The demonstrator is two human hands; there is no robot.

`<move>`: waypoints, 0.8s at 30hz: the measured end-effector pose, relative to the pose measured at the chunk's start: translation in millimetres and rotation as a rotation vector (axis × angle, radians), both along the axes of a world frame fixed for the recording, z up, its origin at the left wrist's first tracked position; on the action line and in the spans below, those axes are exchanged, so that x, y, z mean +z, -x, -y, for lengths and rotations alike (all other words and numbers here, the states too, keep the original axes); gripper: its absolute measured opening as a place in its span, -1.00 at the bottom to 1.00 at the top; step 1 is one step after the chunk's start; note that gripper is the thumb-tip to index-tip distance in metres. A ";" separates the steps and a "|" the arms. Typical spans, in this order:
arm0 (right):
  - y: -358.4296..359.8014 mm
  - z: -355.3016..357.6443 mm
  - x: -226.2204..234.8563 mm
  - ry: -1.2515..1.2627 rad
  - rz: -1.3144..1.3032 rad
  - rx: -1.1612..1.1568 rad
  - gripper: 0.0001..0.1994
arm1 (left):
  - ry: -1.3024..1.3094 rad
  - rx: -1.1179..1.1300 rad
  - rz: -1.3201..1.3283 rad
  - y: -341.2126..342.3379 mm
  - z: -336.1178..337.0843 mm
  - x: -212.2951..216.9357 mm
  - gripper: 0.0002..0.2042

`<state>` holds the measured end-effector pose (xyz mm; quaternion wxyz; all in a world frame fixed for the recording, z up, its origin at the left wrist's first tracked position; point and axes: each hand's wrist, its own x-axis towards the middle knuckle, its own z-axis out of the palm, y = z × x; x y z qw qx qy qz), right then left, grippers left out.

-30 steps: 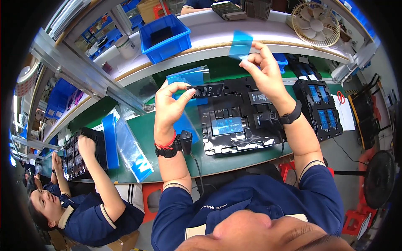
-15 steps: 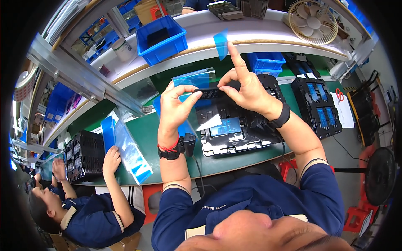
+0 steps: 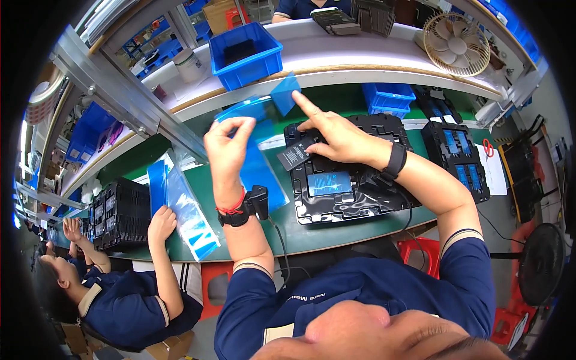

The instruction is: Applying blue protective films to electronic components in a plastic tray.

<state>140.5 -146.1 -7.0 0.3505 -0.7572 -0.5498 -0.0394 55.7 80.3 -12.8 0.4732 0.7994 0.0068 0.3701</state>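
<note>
Battery cell [image 3: 293, 156] at upper-left of black tray [image 3: 318, 213] | right hand [image 3: 345, 138] pinching cell's edge, blue film [image 3: 284, 95] at forefinger | left hand [image 3: 225, 147] fingertips together, contents unclear | cell likely light, stiff, dentable: grip edges; film probably limp, clingy

We hold both arms bent in front of us. Our left arm [image 3: 251, 245] comes up from 7 o'clock, and its wrist [image 3: 226, 195] leans toward 11 o'clock. Our left hand [image 3: 227, 144] is at 10 o'clock from the middle of our view, thumb and pointing finger curled with their tips close together. Our right arm [image 3: 433, 186] comes in from 3 o'clock. Our right hand [image 3: 345, 140] is at 2 o'clock, its first finger [image 3: 308, 107] poking straight out toward 10 o'clock and its thumb [image 3: 321, 149] aiming at 9 o'clock.
</note>
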 end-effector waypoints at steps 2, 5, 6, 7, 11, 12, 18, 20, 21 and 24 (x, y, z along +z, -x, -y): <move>-3.9 -4.5 1.3 0.129 0.030 0.074 0.07 | -0.018 0.125 0.093 3.5 -14.3 0.4 -0.90; 0.1 -6.0 2.3 0.234 0.049 0.078 0.09 | 0.135 0.237 0.141 9.2 -30.5 -9.0 -0.89; 0.6 -5.0 4.0 0.254 0.054 0.076 0.09 | 0.066 0.266 0.156 10.0 -35.3 -9.1 -0.88; 1.9 -6.8 4.0 0.253 0.030 0.091 0.09 | 0.104 0.279 0.146 15.1 -36.0 -7.3 -0.88; 2.9 -6.0 2.2 0.151 -0.199 0.128 0.06 | 0.174 0.255 0.158 14.9 -37.9 -12.1 -0.89; 1.1 -3.7 4.3 0.111 -0.347 0.145 0.04 | 0.173 0.253 0.157 12.7 -36.1 -10.9 -0.89; 4.0 18.7 20.3 0.091 0.046 0.003 -0.10 | 0.120 0.263 0.146 14.4 -24.3 0.3 -0.89; 2.4 20.7 12.6 0.094 0.133 0.021 -0.13 | 0.187 0.215 0.168 11.9 -16.1 4.7 -0.88; 2.5 21.7 10.8 0.139 0.194 0.019 -0.14 | 0.155 0.213 0.194 10.0 -15.8 2.5 -0.88; 11.6 22.9 10.6 0.177 0.291 0.006 -0.18 | 0.092 0.237 0.183 11.2 -18.3 -0.1 -0.88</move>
